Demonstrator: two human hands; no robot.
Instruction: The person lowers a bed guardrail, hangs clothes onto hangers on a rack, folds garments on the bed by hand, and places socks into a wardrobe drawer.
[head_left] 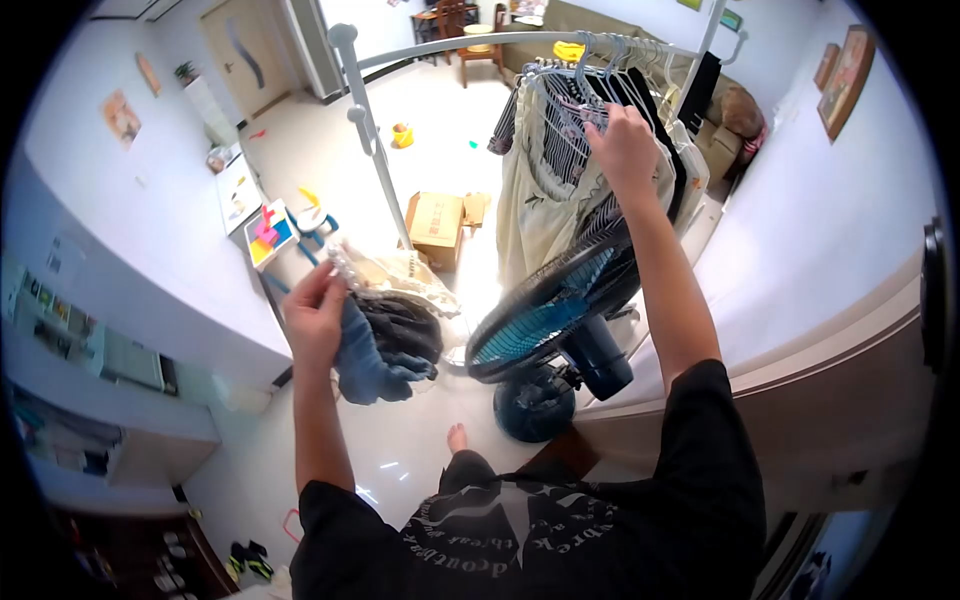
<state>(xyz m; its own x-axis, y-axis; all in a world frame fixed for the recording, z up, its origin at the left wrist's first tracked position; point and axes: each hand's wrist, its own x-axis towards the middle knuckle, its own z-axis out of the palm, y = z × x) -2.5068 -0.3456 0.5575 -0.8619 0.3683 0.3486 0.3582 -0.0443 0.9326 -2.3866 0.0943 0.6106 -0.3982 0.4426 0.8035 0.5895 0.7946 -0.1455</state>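
Note:
My left hand (315, 310) is closed in a pinch on a white beaded strip (343, 266) at the left. Just beside and below it are blue denim cloth (368, 358), a dark garment (403, 328) and cream lacy cloth (405, 275); what supports them is hidden. Up at the right, my right hand (628, 150) reaches to the clothes on the rack, fingers curled at a black-and-white striped garment (566, 150) near its hanger (583, 65). A cream garment (515, 215) hangs in front of it.
The clothes rack (450, 45) has a pale rail and post. A dark standing fan (545, 310) with blue blades is close below the hanging clothes. Farther off are a cardboard box (436, 220), a yellow toy bucket (402, 135), a small toy table (270, 235) and a sofa (575, 25).

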